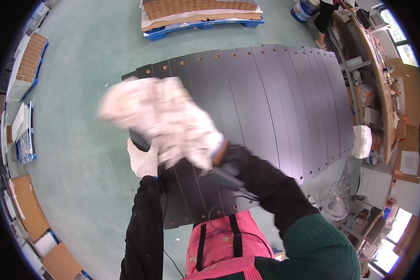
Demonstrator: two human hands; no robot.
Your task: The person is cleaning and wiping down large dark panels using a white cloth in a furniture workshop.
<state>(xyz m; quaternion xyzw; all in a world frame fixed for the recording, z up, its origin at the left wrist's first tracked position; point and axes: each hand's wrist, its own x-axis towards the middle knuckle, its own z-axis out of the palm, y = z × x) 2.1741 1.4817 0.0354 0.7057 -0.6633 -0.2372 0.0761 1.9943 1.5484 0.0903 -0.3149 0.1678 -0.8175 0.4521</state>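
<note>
Likely wiping: left hand grips a dark panel at the panel row's left edge; right hand's grip under the cloth, cannot tell; next probably needs full strokes

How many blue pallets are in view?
3 clear: a blue pallet at top, beyond the dark panels; another at upper left; a third below it. More may be hidden at lower left.

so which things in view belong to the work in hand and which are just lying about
Seem part of the work:
- dark panels, overlapping in a row
- white cloth, blurred, above the panels
- left hand, white-gloved, by the panels' left side

Seem just lying about:
- blue pallet, loaded
- bucket
- brown board
</note>
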